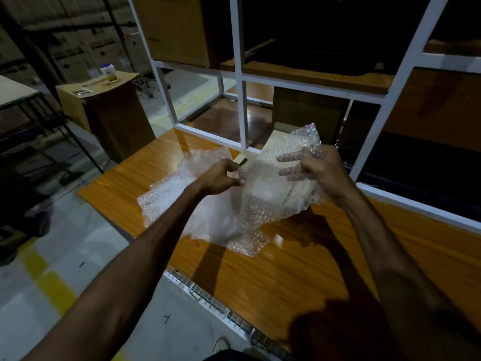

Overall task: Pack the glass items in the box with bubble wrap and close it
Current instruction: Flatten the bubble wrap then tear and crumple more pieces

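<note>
A clear sheet of bubble wrap [263, 196] hangs lifted over the wooden table [273, 277]. My left hand [221, 178] pinches its left edge. My right hand [316, 170] grips its upper right part, with the fingers showing through the plastic. More bubble wrap [169, 194] lies flat on the table under and to the left of the lifted sheet. A pale flat cardboard piece [276, 142] shows behind the wrap near the shelf frame. No glass item is visible.
A white metal shelf frame [242, 82] stands at the back of the table, with a cardboard box [177, 29] on its upper level. A tall brown box [109, 110] with a jar [110, 72] on top stands on the floor to the left.
</note>
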`<state>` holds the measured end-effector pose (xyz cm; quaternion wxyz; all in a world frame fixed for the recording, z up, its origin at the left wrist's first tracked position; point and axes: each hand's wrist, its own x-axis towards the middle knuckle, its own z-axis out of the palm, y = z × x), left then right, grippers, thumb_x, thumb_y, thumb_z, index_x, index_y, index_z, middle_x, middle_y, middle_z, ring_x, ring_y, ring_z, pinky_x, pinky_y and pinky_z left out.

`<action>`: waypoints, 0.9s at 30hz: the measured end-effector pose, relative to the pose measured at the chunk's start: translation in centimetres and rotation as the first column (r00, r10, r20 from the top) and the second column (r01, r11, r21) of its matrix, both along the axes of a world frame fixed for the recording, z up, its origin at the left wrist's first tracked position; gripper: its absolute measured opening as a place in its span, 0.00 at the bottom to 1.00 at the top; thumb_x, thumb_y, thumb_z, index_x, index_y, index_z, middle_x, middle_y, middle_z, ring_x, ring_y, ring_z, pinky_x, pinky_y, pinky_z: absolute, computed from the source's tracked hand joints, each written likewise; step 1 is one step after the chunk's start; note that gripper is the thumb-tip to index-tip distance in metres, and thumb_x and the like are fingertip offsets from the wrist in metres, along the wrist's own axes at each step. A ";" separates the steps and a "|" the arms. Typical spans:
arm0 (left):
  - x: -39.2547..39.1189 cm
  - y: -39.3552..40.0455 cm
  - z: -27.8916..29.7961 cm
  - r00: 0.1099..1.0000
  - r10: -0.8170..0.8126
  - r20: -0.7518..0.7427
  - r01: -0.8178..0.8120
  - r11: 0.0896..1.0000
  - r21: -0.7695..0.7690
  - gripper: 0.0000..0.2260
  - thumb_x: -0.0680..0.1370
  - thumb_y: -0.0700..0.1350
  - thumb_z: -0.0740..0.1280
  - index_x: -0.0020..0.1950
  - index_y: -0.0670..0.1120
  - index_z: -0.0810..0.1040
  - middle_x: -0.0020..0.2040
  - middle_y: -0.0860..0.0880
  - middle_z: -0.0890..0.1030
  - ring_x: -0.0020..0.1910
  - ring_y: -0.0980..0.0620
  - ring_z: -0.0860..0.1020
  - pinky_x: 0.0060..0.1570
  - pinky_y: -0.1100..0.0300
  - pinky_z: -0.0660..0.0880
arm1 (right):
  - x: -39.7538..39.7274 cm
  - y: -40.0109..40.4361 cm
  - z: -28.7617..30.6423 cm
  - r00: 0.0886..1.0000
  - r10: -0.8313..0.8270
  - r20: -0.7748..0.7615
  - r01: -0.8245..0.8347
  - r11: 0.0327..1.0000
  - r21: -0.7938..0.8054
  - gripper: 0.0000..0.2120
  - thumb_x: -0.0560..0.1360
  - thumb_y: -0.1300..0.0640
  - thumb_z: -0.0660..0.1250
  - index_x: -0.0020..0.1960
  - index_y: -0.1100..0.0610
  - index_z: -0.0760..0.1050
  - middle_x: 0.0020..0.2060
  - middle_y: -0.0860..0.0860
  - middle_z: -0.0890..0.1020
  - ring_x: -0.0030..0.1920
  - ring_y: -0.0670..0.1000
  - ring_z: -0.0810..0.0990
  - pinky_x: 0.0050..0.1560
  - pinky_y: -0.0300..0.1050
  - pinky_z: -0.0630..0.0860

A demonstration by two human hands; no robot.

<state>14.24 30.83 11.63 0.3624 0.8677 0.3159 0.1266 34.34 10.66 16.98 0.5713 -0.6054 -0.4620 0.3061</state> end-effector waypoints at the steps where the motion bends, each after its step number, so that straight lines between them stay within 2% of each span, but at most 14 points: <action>1: -0.2 0.5 0.1 1.000 0.000 0.010 0.000 1.000 0.001 0.02 0.79 0.44 0.74 0.50 0.46 0.86 0.55 0.49 0.84 0.58 0.50 0.80 0.61 0.49 0.76 | -0.1 -0.2 0.3 0.999 -0.038 0.003 0.038 0.999 0.026 0.10 0.79 0.71 0.61 0.51 0.69 0.81 0.55 0.58 0.88 0.50 0.63 0.89 0.52 0.62 0.86; 3: -0.5 1.0 0.4 0.999 0.014 0.038 -0.013 1.000 -0.017 0.05 0.81 0.42 0.72 0.50 0.42 0.85 0.51 0.44 0.86 0.54 0.48 0.83 0.56 0.52 0.77 | 0.0 -0.3 0.4 0.993 -0.114 -0.001 0.114 0.991 0.067 0.14 0.80 0.72 0.59 0.55 0.64 0.83 0.54 0.58 0.89 0.50 0.63 0.89 0.50 0.60 0.87; 5: -0.4 1.2 0.7 0.995 0.014 0.094 -0.008 0.998 -0.066 0.06 0.81 0.40 0.72 0.48 0.37 0.82 0.49 0.39 0.85 0.51 0.48 0.84 0.51 0.59 0.78 | -0.2 -0.4 0.7 0.985 -0.175 0.011 0.173 0.978 0.113 0.14 0.81 0.71 0.60 0.52 0.61 0.83 0.53 0.57 0.89 0.49 0.61 0.90 0.49 0.57 0.87; 7: -0.4 1.3 0.8 0.994 -0.004 0.112 0.011 0.998 -0.066 0.03 0.80 0.38 0.72 0.47 0.40 0.82 0.48 0.40 0.85 0.50 0.50 0.84 0.50 0.62 0.79 | -0.2 -0.4 1.2 0.976 -0.219 0.009 0.214 0.963 0.164 0.13 0.82 0.70 0.62 0.51 0.60 0.83 0.52 0.55 0.89 0.47 0.59 0.90 0.47 0.56 0.87; 10: -0.3 1.2 -0.1 0.998 -0.044 0.040 0.043 0.999 0.019 0.03 0.79 0.39 0.74 0.48 0.45 0.82 0.48 0.46 0.85 0.51 0.50 0.84 0.55 0.54 0.81 | 0.4 0.0 2.0 0.965 -0.262 0.032 0.248 0.943 0.223 0.04 0.83 0.68 0.65 0.53 0.69 0.78 0.51 0.55 0.88 0.46 0.56 0.90 0.44 0.53 0.87; 11: -0.2 1.0 -0.3 0.998 -0.037 0.051 0.036 0.999 0.034 0.03 0.78 0.39 0.74 0.49 0.44 0.82 0.48 0.45 0.85 0.51 0.49 0.84 0.54 0.52 0.81 | 0.7 0.2 2.4 0.961 -0.271 0.052 0.254 0.941 0.224 0.06 0.83 0.67 0.66 0.54 0.71 0.76 0.51 0.56 0.88 0.46 0.55 0.90 0.44 0.53 0.86; 13: -0.3 0.9 -0.7 0.989 0.029 0.148 -0.030 1.000 0.003 0.04 0.80 0.34 0.71 0.48 0.42 0.79 0.47 0.44 0.84 0.47 0.48 0.85 0.50 0.54 0.82 | 1.3 0.7 3.3 0.962 -0.250 0.110 0.222 0.951 0.217 0.08 0.84 0.64 0.68 0.54 0.70 0.73 0.52 0.61 0.87 0.46 0.54 0.89 0.45 0.54 0.85; 15: -0.4 0.9 -0.5 0.959 0.129 0.253 -0.118 0.991 -0.058 0.06 0.82 0.30 0.65 0.48 0.39 0.75 0.45 0.40 0.80 0.43 0.45 0.83 0.44 0.56 0.81 | 1.9 1.4 4.3 0.952 -0.241 0.187 0.205 0.959 0.197 0.08 0.83 0.61 0.70 0.51 0.64 0.73 0.50 0.60 0.86 0.45 0.52 0.89 0.45 0.57 0.85; 18: -0.6 1.2 0.4 0.924 0.212 0.318 -0.202 0.977 -0.063 0.01 0.83 0.32 0.63 0.52 0.35 0.74 0.43 0.41 0.78 0.40 0.47 0.79 0.41 0.53 0.79 | 3.4 2.4 5.1 0.903 -0.314 0.293 0.263 0.944 0.200 0.09 0.82 0.58 0.73 0.50 0.61 0.74 0.45 0.54 0.84 0.43 0.49 0.87 0.46 0.58 0.85; 21: -0.6 1.5 2.4 0.906 0.251 0.341 -0.238 0.968 -0.080 0.06 0.85 0.35 0.63 0.57 0.31 0.72 0.42 0.42 0.76 0.39 0.48 0.75 0.39 0.53 0.76 | 4.4 3.1 5.3 0.862 -0.381 0.334 0.313 0.919 0.240 0.10 0.81 0.57 0.73 0.53 0.63 0.76 0.49 0.57 0.84 0.49 0.54 0.85 0.51 0.55 0.82; 23: -0.3 1.3 4.2 0.891 0.246 0.380 -0.229 0.969 -0.090 0.05 0.85 0.37 0.62 0.57 0.35 0.72 0.42 0.44 0.75 0.39 0.49 0.74 0.39 0.54 0.75 | 4.4 3.3 5.4 0.868 -0.390 0.308 0.323 0.914 0.246 0.12 0.81 0.58 0.73 0.59 0.65 0.77 0.52 0.56 0.84 0.48 0.47 0.83 0.51 0.48 0.81; 25: 0.3 1.0 6.1 0.877 0.217 0.428 -0.199 0.976 -0.088 0.03 0.85 0.37 0.63 0.56 0.44 0.74 0.43 0.47 0.76 0.38 0.53 0.74 0.37 0.60 0.74 | 4.0 3.7 5.2 0.893 -0.374 0.251 0.315 0.917 0.243 0.12 0.81 0.60 0.74 0.60 0.65 0.77 0.50 0.51 0.83 0.43 0.39 0.82 0.46 0.41 0.82; 27: 0.7 0.4 7.9 0.882 0.157 0.444 -0.167 0.986 -0.017 0.06 0.83 0.39 0.67 0.54 0.50 0.77 0.47 0.50 0.78 0.41 0.57 0.77 0.38 0.65 0.74 | 3.5 3.9 4.6 0.902 -0.387 0.193 0.340 0.910 0.236 0.09 0.80 0.60 0.74 0.57 0.62 0.78 0.49 0.52 0.84 0.43 0.42 0.83 0.41 0.38 0.81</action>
